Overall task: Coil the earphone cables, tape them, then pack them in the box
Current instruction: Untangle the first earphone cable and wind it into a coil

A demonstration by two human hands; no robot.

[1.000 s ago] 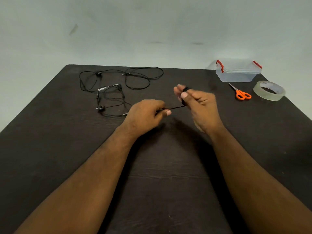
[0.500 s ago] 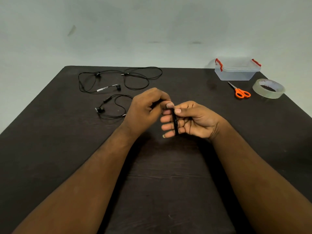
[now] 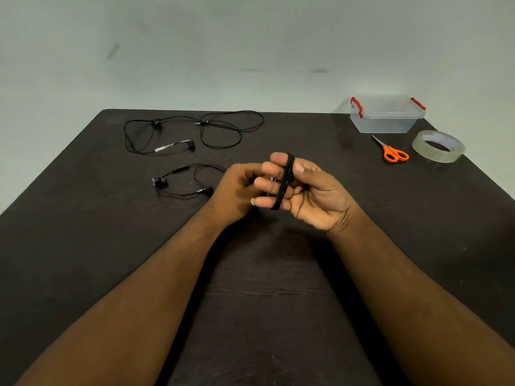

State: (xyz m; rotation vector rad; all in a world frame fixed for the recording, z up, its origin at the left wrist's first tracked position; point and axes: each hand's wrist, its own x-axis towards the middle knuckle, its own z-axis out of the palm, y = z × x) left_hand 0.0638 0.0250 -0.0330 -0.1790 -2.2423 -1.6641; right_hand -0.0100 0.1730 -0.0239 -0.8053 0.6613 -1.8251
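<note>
A black earphone cable (image 3: pixel 284 181) is wound in several turns around the fingers of my right hand (image 3: pixel 309 190), held palm-up above the table's middle. My left hand (image 3: pixel 237 190) sits just left of it, fingers curled on the cable's loose end, which runs back to the two earbuds (image 3: pixel 182 181) lying on the table. A second black earphone (image 3: pixel 195 130) lies uncoiled at the far left. A clear plastic box (image 3: pixel 386 114) with red clips stands closed at the far right. Beside it lie a roll of clear tape (image 3: pixel 438 146) and orange scissors (image 3: pixel 393 151).
The dark table (image 3: pixel 264 302) ends at a pale wall behind and drops off at the left and right edges. My two forearms cross the near half of the table.
The left hand has wrapped more cable around the right hand's fingers. The loose tail on the table has shortened, and the earbuds have been drawn closer to the hands.
</note>
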